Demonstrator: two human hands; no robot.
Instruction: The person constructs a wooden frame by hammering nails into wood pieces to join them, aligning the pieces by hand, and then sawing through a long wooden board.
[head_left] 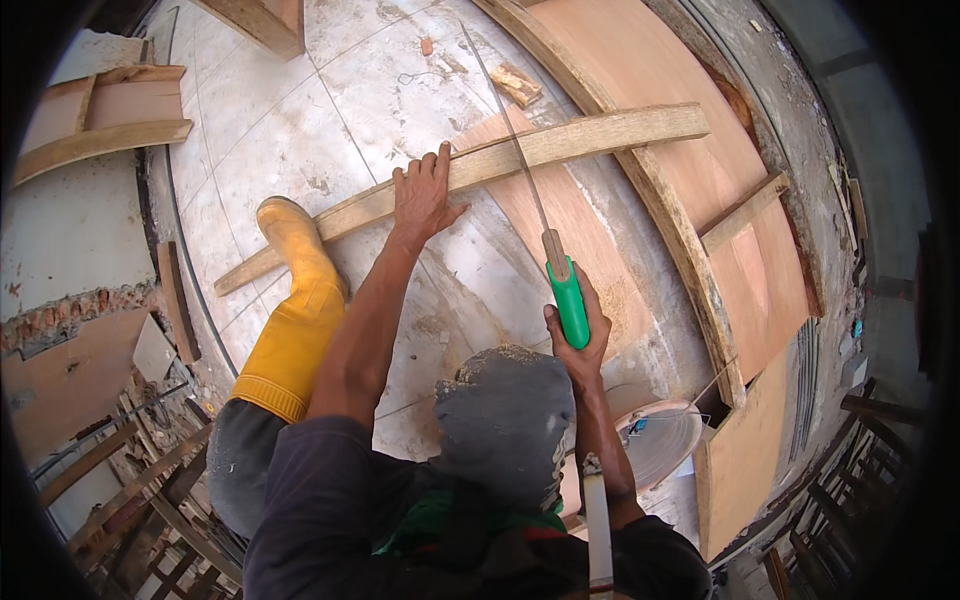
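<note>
A long wooden beam [590, 137] lies slantwise before me, its right end across a plywood panel's frame. My left hand [425, 197] lies on top of it, palm down, fingers spread toward its far edge and thumb apart. In my right hand [590, 330] is a hand saw [568, 305], gripped by its green handle. The thin blade runs up and away, crossing the beam to the right of my left hand. My left foot, in a yellow rubber boot [290, 300], is against the beam's left part.
The framed plywood panel [760, 270] stretches along the right. A round, shallow container [665, 440] with something blue in it sits by my right forearm. A short wood scrap [517, 85] lies on the tiled floor [270, 130] beyond the beam. Timber pieces [110, 480] are heaped at lower left.
</note>
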